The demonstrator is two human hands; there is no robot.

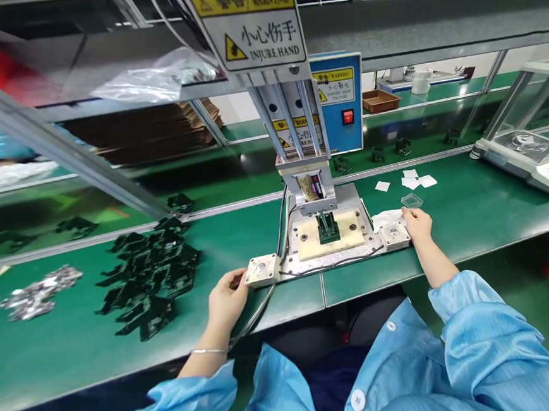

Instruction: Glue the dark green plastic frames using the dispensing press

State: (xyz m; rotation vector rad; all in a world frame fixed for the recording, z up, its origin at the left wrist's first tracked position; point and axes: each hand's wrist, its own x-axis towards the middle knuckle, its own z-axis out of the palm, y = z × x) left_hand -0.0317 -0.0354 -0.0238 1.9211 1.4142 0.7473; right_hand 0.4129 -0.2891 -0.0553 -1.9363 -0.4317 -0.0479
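Observation:
My left hand (226,301) is closed, its curled fingers against the outer side of a pale square button box (262,270). At the matching button box (394,236) on the right, my right hand (418,224) is likewise closed against the outer side, beside a crumpled white tissue (386,218). Between the two boxes stands a press (306,187), its head lowered over a dark green-black plastic part (327,227). That part sits upright on a cream fixture plate (304,247), and the press tip appears to meet its top. Undersides of my fingers are hidden.
A pile of black plastic parts (154,275) and shiny metal pieces (41,292) lie left on the green bench. Right of the press are white square sheets (410,182), a clear square piece (412,201) and a glass-sided scale (526,147). Cables (263,304) run by the left box.

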